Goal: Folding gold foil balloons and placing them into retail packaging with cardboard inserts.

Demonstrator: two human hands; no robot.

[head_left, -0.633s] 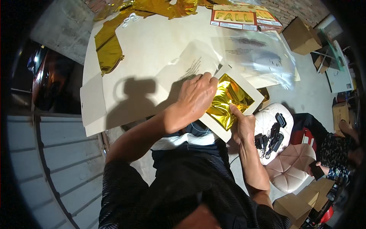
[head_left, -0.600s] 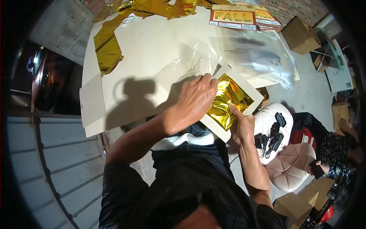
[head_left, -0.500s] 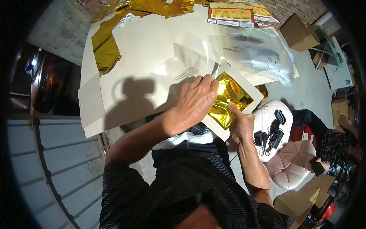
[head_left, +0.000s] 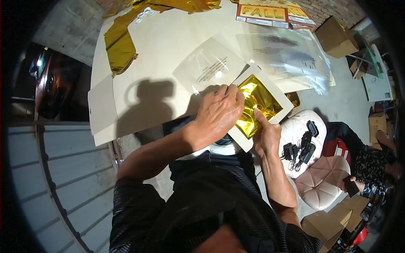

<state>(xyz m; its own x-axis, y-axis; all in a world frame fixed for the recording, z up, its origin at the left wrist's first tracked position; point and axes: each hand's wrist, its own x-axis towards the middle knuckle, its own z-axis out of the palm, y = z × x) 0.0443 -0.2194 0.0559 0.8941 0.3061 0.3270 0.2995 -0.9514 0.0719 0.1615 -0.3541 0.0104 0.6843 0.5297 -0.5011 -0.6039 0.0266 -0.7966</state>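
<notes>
A folded gold foil balloon (head_left: 265,99) lies on a cream card (head_left: 287,103) that I hold tilted at the near edge of the table. My left hand (head_left: 220,110) is closed, its fingers curled against the left side of the foil; the fingertips are partly hidden. My right hand (head_left: 268,134) grips the card's lower right edge, the thumb pressed on the foil. Just beyond my left hand lies a clear plastic bag (head_left: 206,67) with small print.
A pale table (head_left: 156,46) bears an unfolded gold foil balloon (head_left: 120,50), white string (head_left: 145,14), printed packages (head_left: 262,16) and larger clear bags (head_left: 282,59). To the right stand a stool (head_left: 298,122) with black adapters and a seated person (head_left: 371,168) holding a dark object.
The view has shifted slightly. Both hands stay at the foil and card, with my left fingers a little changed at its edge. The small clear bag shows more fully beyond them.
</notes>
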